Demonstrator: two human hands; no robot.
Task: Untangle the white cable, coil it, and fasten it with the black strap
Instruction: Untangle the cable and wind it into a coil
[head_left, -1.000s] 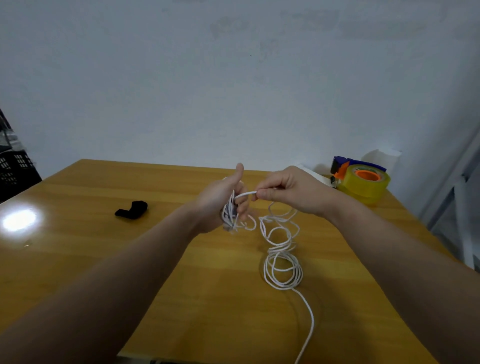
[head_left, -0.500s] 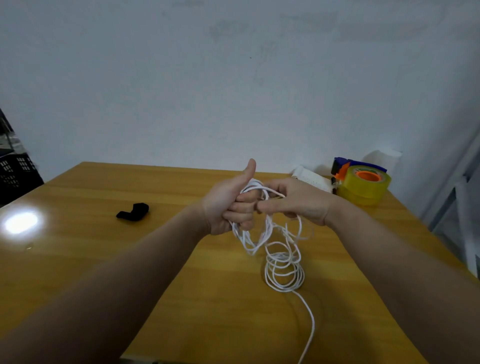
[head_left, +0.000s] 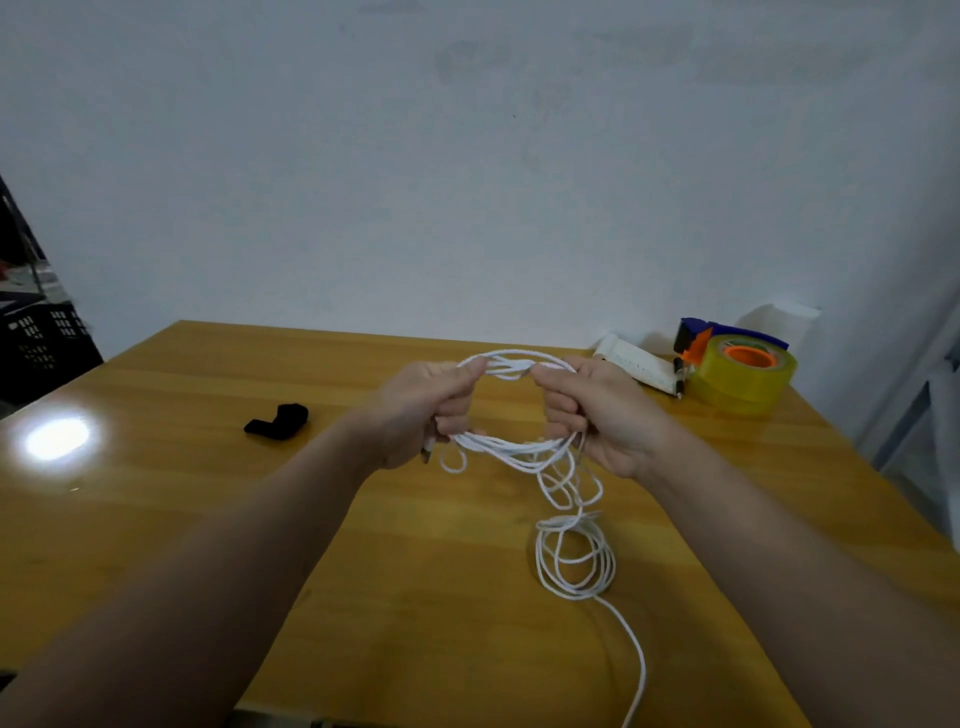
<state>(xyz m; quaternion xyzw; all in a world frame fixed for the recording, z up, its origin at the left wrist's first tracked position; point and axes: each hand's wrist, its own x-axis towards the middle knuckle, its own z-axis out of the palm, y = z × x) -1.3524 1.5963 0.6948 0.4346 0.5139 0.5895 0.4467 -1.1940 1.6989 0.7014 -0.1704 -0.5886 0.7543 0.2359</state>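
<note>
Left hand (head_left: 415, 410) and right hand (head_left: 597, 410) clench opposite sides of the cable (head_left: 506, 448) coil; the strap (head_left: 278, 422) lies toward the table's (head_left: 208, 519) left edge, nearer the left hand.

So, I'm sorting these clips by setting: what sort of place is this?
Probably a plain workroom or packing area: a wooden table against a blank wall, a tape dispenser with a big yellow roll, and a black crate at the left edge.

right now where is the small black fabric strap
In the head view the small black strap lies on the yellow wooden table, on the person's left, apart from the left hand that grips the white cable.
</note>
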